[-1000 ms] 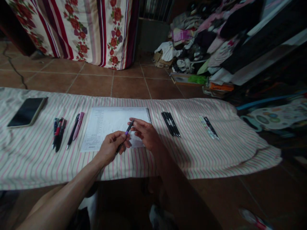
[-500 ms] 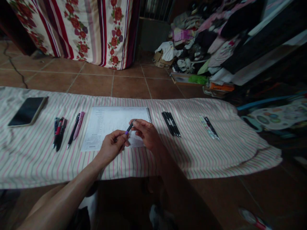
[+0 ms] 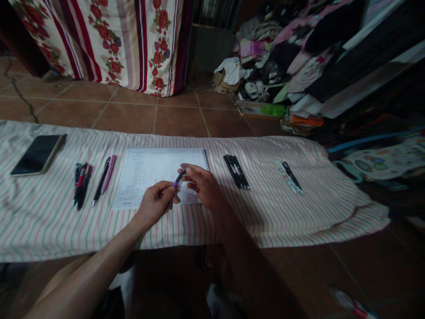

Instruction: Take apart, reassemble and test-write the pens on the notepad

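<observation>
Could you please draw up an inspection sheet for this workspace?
Surface: striped cloth, wrinkled toward its right end.
Job's things: purple-banded pen, held above a spiral notebook; assorted pens left of it; black pens and two slim patterned items right.
Clutter: phone, far left.
Hands: left hand grips the pen; right hand, fingers apparently pinching its far end.
Cables: dark cord on the tiled floor, left.
Surroundings: floral curtain; piled clothes.
</observation>
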A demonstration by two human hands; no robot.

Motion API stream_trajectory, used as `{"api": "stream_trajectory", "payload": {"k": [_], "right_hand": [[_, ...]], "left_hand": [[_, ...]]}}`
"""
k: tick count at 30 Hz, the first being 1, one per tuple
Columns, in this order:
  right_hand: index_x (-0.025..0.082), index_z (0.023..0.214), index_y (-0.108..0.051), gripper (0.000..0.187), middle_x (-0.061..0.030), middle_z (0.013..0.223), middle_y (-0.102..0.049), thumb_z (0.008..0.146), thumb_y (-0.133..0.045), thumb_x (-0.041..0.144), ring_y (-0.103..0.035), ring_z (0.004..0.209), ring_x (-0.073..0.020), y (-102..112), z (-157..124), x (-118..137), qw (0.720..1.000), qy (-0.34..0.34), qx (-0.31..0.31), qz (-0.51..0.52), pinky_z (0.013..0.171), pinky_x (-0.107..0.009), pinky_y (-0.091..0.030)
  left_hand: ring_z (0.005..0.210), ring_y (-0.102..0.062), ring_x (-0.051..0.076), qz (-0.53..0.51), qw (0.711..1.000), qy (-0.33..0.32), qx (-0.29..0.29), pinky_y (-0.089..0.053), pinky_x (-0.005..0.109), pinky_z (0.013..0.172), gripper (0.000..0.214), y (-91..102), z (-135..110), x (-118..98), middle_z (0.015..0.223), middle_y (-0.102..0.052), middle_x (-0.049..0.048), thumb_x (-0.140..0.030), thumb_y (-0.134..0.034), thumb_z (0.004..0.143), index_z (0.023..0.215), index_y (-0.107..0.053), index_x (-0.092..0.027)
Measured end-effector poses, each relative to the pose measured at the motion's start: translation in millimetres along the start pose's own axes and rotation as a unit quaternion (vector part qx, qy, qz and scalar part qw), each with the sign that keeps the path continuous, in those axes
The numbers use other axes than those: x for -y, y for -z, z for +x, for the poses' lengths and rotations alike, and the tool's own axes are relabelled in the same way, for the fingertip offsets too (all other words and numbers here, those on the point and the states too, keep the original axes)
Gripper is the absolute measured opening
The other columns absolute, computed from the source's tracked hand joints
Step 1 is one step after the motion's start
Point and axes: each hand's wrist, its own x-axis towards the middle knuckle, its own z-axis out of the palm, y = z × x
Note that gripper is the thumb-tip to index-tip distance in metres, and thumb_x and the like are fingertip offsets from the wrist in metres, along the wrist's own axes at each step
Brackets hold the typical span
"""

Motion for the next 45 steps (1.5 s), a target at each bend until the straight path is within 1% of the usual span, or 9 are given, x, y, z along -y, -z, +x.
{"api": "stream_trajectory", "payload": {"k": [8, 15, 20, 23, 26, 28, 33, 41, 45], "right_hand": [[0.025, 0.09, -0.072, 0.027, -0.0024, 0.097, -0.069, 0.068, -0.07, 0.041, -0.058, 0.079, -0.013, 1, 3, -3, 1.0, -0.002, -0.016, -0.007, 0.063, -0.024, -0.04], [0.022, 0.082, -0.072, 0.031, -0.0006, 0.074, -0.064, 0.062, -0.074, 0.044, -0.057, 0.074, -0.0127, -1, 5, -5, 0.999, -0.003, -0.047, -0.001, 0.063, -0.024, -0.04], [0.02, 0.076, -0.068, 0.033, 0.0002, 0.069, -0.061, 0.058, -0.076, 0.047, -0.054, 0.069, -0.012, -3, 5, -6, 0.999, -0.003, -0.053, 0.003, 0.062, -0.025, -0.04], [0.021, 0.078, -0.069, 0.033, -0.001, 0.074, -0.063, 0.06, -0.075, 0.048, -0.056, 0.073, -0.0134, -3, 4, -5, 0.999, -0.01, -0.05, -0.001, 0.062, -0.025, -0.041], [0.023, 0.084, -0.071, 0.033, -0.0033, 0.09, -0.067, 0.064, -0.072, 0.049, -0.058, 0.082, -0.0151, -2, 2, -3, 1.0, -0.013, -0.026, 0.008, 0.061, -0.024, -0.041], [0.025, 0.086, -0.073, 0.032, -0.0033, 0.098, -0.068, 0.065, -0.072, 0.048, -0.059, 0.084, -0.015, -1, 2, -3, 1.0, -0.014, -0.015, 0.017, 0.061, -0.023, -0.04], [0.025, 0.085, -0.073, 0.027, -0.0025, 0.101, -0.068, 0.064, -0.073, 0.043, -0.057, 0.081, -0.0131, 0, 1, -2, 0.999, -0.018, -0.024, 0.026, 0.061, -0.023, -0.039], [0.02, 0.078, -0.07, 0.031, -0.0006, 0.073, -0.063, 0.059, -0.075, 0.043, -0.055, 0.072, -0.0124, -2, 4, -4, 0.998, -0.011, -0.06, 0.011, 0.062, -0.024, -0.04], [0.019, 0.073, -0.067, 0.034, 0.0014, 0.067, -0.059, 0.056, -0.077, 0.046, -0.053, 0.066, -0.0108, -3, 5, -6, 0.998, -0.004, -0.066, 0.013, 0.06, -0.024, -0.04]], "left_hand": [[0.037, -0.04, 0.006, 0.004, 1.0, -0.011, -0.002, -0.026, 0.02, 0.038, 0.032, 0.4, 0, 4, 0.057, -0.063, 0.0014, -0.045, -0.067, 0.075, 0.084, -0.062, -0.014], [0.037, -0.04, 0.005, 0.037, 0.999, -0.021, -0.023, -0.028, 0.019, 0.037, 0.031, 2.5, 1, 9, 0.059, -0.064, 0.0009, -0.044, -0.066, 0.076, 0.089, -0.062, -0.016], [0.044, -0.051, 0.008, 0.049, 0.997, -0.039, -0.05, -0.034, 0.019, 0.04, 0.028, 1.8, 0, 9, 0.061, -0.064, 0.0013, -0.041, -0.067, 0.075, 0.089, -0.064, -0.017], [0.04, -0.048, 0.008, 0.032, 0.998, -0.028, -0.04, -0.032, 0.019, 0.039, 0.03, 1.0, 0, 8, 0.059, -0.063, 0.0009, -0.043, -0.068, 0.074, 0.088, -0.063, -0.017], [0.036, -0.04, 0.005, 0.001, 1.0, -0.013, -0.022, -0.027, 0.02, 0.037, 0.031, -0.2, -1, 4, 0.056, -0.063, 0.0009, -0.043, -0.067, 0.074, 0.085, -0.062, -0.015], [0.036, -0.04, 0.005, -0.015, 1.0, -0.011, -0.012, -0.027, 0.02, 0.038, 0.03, -0.8, -1, 2, 0.057, -0.064, 0.0016, -0.042, -0.067, 0.074, 0.084, -0.062, -0.015], [0.037, -0.041, 0.006, -0.011, 1.0, -0.011, 0.007, -0.027, 0.021, 0.038, 0.029, -0.7, -1, 1, 0.058, -0.064, 0.0018, -0.042, -0.067, 0.075, 0.082, -0.062, -0.014], [0.035, -0.039, 0.005, 0.023, 0.999, -0.02, -0.019, -0.027, 0.019, 0.037, 0.031, 0.0, 0, 7, 0.057, -0.063, -0.0006, -0.044, -0.067, 0.075, 0.087, -0.062, -0.016], [0.036, -0.041, 0.005, 0.048, 0.998, -0.037, -0.031, -0.03, 0.019, 0.038, 0.028, 1.2, 0, 10, 0.059, -0.064, -0.0005, -0.042, -0.066, 0.077, 0.088, -0.061, -0.017]]}}
